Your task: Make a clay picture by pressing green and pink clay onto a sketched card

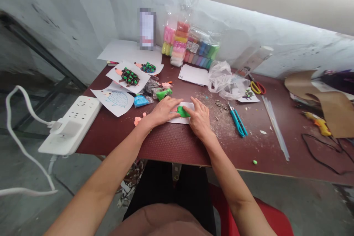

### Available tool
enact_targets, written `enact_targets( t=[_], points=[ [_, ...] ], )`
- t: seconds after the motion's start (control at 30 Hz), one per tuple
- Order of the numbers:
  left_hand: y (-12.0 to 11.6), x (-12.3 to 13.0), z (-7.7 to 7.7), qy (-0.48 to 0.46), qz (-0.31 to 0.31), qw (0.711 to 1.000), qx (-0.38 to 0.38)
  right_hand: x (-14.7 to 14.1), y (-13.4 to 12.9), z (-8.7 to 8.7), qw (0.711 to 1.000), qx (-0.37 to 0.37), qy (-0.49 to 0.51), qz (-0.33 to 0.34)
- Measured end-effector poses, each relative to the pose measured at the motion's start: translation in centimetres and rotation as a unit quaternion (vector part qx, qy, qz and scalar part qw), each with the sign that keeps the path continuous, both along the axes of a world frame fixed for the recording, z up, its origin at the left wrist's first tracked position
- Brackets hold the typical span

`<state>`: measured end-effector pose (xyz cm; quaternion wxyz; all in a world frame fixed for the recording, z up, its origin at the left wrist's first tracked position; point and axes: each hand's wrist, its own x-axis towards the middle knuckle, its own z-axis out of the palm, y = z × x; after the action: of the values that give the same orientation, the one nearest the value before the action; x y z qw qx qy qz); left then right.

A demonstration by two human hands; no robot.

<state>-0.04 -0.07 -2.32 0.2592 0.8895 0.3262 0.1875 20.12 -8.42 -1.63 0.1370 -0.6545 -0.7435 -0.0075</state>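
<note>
On a small white sheet of paper (pixel 179 120) lies a flattened patch of green modelling clay (pixel 181 111). My left hand (pixel 165 110) rests over the sheet's left side, fingers stretched out beside the clay. From the right, my right hand (pixel 200 118) reaches in with its index finger on the clay and the other fingers extended. Part of the sheet is hidden under both hands. Just behind my left hand sit a bag of green clay (pixel 164 94) and a bag of blue clay (pixel 141 100). Peach clay lumps (pixel 137 120) lie left of my wrist.
Left are hedgehog pictures (pixel 129 76), a hedgehog drawing (pixel 117 99) and a power strip (pixel 74 123). Clay packs (pixel 193 46) and a pixelated phone (pixel 147 29) stand at the wall. Right lie a teal cutter (pixel 238 122), scissors (pixel 258 87), glue sticks (pixel 275 129) and a yellow glue gun (pixel 318 122).
</note>
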Motion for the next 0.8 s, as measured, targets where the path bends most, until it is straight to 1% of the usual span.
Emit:
enact_targets(
  t=[0.13,0.2,0.4,0.63,0.8],
  points=[
    [0.05,-0.01,0.05,-0.001,-0.003,1.000,0.005,0.70,0.00,-0.21,0.998,0.052,0.029,-0.011],
    [0.04,0.00,0.20,0.002,-0.009,1.000,0.006,0.91,-0.12,-0.32,0.997,0.064,0.030,-0.009],
    [0.01,0.03,0.53,-0.005,-0.025,1.000,0.009,0.62,-0.51,-0.69,0.999,0.039,0.012,0.004],
    [-0.04,0.00,0.59,-0.001,-0.023,1.000,0.009,0.73,-0.54,-0.66,0.998,0.060,0.021,0.001],
    [-0.04,0.05,0.69,0.002,-0.026,1.000,0.009,0.16,-0.58,-0.79,0.999,0.050,0.005,0.002]
  ],
)
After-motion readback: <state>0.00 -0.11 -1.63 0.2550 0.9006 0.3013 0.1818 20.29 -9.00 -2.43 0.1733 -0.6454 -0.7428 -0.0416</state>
